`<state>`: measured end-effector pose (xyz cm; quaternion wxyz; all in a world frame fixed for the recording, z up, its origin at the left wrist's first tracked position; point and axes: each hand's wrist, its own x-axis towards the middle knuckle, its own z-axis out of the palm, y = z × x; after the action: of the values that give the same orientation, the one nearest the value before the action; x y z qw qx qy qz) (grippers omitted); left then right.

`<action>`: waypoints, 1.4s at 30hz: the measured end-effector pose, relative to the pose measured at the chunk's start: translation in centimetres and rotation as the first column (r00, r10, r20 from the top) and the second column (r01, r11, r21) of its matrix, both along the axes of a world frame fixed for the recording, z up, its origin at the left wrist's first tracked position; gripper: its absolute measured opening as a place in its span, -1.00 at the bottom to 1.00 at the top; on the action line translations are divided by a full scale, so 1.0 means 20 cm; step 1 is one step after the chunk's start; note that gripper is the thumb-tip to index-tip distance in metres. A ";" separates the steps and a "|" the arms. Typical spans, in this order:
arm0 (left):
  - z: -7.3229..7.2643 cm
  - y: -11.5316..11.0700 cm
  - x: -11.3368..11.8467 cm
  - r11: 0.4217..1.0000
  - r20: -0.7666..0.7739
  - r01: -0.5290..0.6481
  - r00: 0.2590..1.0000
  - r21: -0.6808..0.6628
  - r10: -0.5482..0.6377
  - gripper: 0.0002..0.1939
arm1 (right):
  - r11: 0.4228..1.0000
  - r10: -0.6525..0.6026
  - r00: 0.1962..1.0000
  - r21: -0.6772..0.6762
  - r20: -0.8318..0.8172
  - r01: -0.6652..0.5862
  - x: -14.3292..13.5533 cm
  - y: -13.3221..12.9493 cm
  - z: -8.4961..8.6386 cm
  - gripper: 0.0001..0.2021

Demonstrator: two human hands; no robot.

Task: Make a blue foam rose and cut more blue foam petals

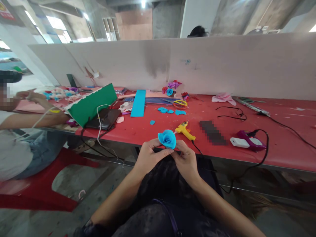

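A blue paper flower (167, 139) with a coiled centre is held over the table's front edge. My left hand (151, 155) pinches it from the left, thumb across its underside. From the right, my right hand (185, 158) has its fingers closed at the flower's lower edge. Just beyond that hand lies a yellow glue gun (185, 130), its nozzle pointing up and its cord dropping off the edge. Loose blue petals (170, 111) are scattered further back, and a single blue petal (152, 122) lies nearer. Yellow-handled scissors (179, 104) rest behind them.
On the red table (283, 128) are a purple power socket (254, 141), eyeglasses (233, 113), a blue paper strip (138, 103) and a green board (95, 103). Finished paper flowers (172, 87) stand near the partition (222, 65). A co-worker's arm (37, 118) reaches in at left.
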<state>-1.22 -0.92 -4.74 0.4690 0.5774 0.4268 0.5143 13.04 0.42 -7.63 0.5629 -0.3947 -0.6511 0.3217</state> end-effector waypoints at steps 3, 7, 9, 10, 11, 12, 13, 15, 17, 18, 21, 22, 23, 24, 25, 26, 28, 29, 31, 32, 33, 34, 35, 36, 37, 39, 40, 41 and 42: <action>-0.03 0.00 -0.01 1.000 0.025 -0.025 0.999 -0.007 0.025 -0.81 | 0.999 0.043 0.998 0.019 0.046 -0.044 0.01 0.01 0.00 -0.88; -0.05 0.00 -0.03 0.988 -0.021 -0.153 0.988 0.027 0.154 -0.84 | 1.000 0.018 0.997 -0.005 0.081 -0.018 0.05 -0.02 0.07 -0.86; -0.06 0.00 -0.04 0.971 -0.078 -0.233 0.968 0.061 0.237 -0.85 | 0.999 -0.021 0.998 -0.024 0.056 0.022 0.07 -0.06 0.14 -0.88; -0.07 0.00 -0.04 0.961 -0.102 -0.264 0.957 0.081 0.271 -0.83 | 1.000 -0.016 0.998 -0.019 0.057 0.017 0.08 -0.07 0.18 -0.89; -0.07 0.00 -0.03 0.954 -0.121 -0.282 0.948 0.101 0.293 -0.80 | 1.000 -0.007 0.997 -0.002 0.074 0.007 0.08 -0.09 0.22 -0.89; -0.08 -0.01 -0.03 0.951 -0.129 -0.286 0.945 0.120 0.301 -0.79 | 1.000 -0.005 0.994 0.017 0.106 0.003 0.08 -0.10 0.25 -0.88; -0.08 -0.01 -0.03 0.951 -0.130 -0.278 0.946 0.137 0.296 -0.78 | 0.999 -0.012 0.990 0.033 0.143 0.007 0.07 -0.11 0.28 -0.87; -0.09 -0.01 -0.02 0.952 -0.125 -0.260 0.952 0.159 0.280 -0.80 | 0.998 -0.046 0.977 0.044 0.208 0.038 0.06 -0.12 0.30 -0.90; -0.09 -0.01 -0.02 0.954 -0.130 -0.257 0.952 0.157 0.278 -0.82 | 0.997 -0.078 0.969 0.031 0.235 0.072 0.05 -0.12 0.30 -0.95; -0.10 -0.01 -0.02 0.953 -0.134 -0.263 0.950 0.152 0.283 -0.83 | 0.996 -0.089 0.968 0.022 0.236 0.086 0.05 -0.12 0.29 -0.93; -0.11 -0.01 -0.02 0.950 -0.121 -0.276 0.948 0.147 0.294 -0.86 | 0.995 -0.091 0.974 -0.025 0.209 0.099 0.05 -0.10 0.28 -0.90; -0.12 0.00 -0.03 0.950 -0.113 -0.274 0.950 0.147 0.292 -0.87 | 0.995 -0.079 0.978 -0.050 0.191 0.090 0.05 -0.10 0.28 -0.89; -0.13 0.00 -0.03 0.952 -0.109 -0.269 0.952 0.147 0.286 -0.87 | 0.994 -0.066 0.983 -0.072 0.171 0.079 0.05 -0.10 0.28 -0.89; -0.13 0.00 -0.03 0.953 -0.109 -0.262 0.954 0.150 0.280 -0.87 | 0.994 -0.053 0.987 -0.087 0.153 0.067 0.06 -0.09 0.28 -0.89; -0.13 -0.01 -0.03 0.955 -0.117 -0.254 0.955 0.153 0.273 -0.86 | 0.994 -0.042 0.989 -0.094 0.140 0.055 0.06 -0.09 0.28 -0.89; -0.13 -0.01 -0.03 0.956 -0.133 -0.246 0.954 0.162 0.268 -0.85 | 0.995 -0.035 0.990 -0.091 0.136 0.048 0.06 -0.09 0.29 -0.90; -0.13 -0.01 -0.03 0.952 -0.172 -0.234 0.948 0.199 0.269 -0.83 | 0.996 -0.028 0.988 -0.079 0.152 0.041 0.06 -0.09 0.30 -0.93; -0.13 -0.01 -0.03 0.948 -0.193 -0.226 0.943 0.224 0.271 -0.82 | 0.996 -0.023 0.986 -0.081 0.167 0.037 0.06 -0.09 0.30 -0.93; -0.13 -0.01 -0.03 0.935 -0.228 -0.217 0.931 0.279 0.284 -0.83 | 0.994 -0.010 0.980 -0.101 0.201 0.031 0.06 -0.09 0.30 -0.91; -0.13 -0.01 -0.03 0.929 -0.243 -0.215 0.925 0.303 0.293 -0.83 | 0.993 -0.006 0.977 -0.115 0.214 0.032 0.06 -0.09 0.30 -0.90; -0.14 -0.01 -0.03 0.922 -0.252 -0.214 0.919 0.324 0.302 -0.83 | 0.991 -0.002 0.975 -0.131 0.222 0.032 0.06 -0.09 0.30 -0.90; -0.14 -0.01 -0.03 0.915 -0.254 -0.214 0.916 0.342 0.309 -0.84 | 0.988 0.002 0.975 -0.149 0.224 0.032 0.06 -0.09 0.30 -0.89; -0.15 -0.01 -0.03 0.910 -0.250 -0.215 0.916 0.355 0.314 -0.84 | 0.986 0.010 0.976 -0.166 0.220 0.028 0.06 -0.09 0.30 -0.88; -0.15 -0.01 -0.03 0.907 -0.243 -0.214 0.918 0.362 0.314 -0.84 | 0.983 0.023 0.977 -0.184 0.211 0.017 0.06 -0.09 0.30 -0.87; -0.15 -0.01 -0.03 0.906 -0.234 -0.215 0.921 0.364 0.312 -0.84 | 0.980 0.038 0.979 -0.201 0.199 0.002 0.06 -0.08 0.30 -0.86; -0.16 -0.01 -0.03 0.909 -0.218 -0.221 0.926 0.352 0.309 -0.83 | 0.973 0.075 0.983 -0.229 0.170 -0.035 0.07 -0.08 0.29 -0.84; -0.16 -0.01 -0.03 0.913 -0.214 -0.224 0.927 0.341 0.308 -0.82 | 0.970 0.089 0.984 -0.240 0.152 -0.050 0.07 -0.07 0.29 -0.83; -0.16 -0.01 -0.03 0.916 -0.209 -0.226 0.929 0.332 0.305 -0.81 | 0.966 0.102 0.986 -0.249 0.132 -0.067 0.07 -0.07 0.28 -0.83; -0.15 -0.01 -0.03 0.918 -0.202 -0.229 0.931 0.324 0.303 -0.80 | 0.963 0.114 0.988 -0.257 0.108 -0.083 0.07 -0.07 0.27 -0.82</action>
<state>-1.83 -1.17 -7.84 0.2459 0.6366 0.4754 0.5553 14.44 -0.89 -2.14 0.4510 -0.4489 -0.6569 0.4046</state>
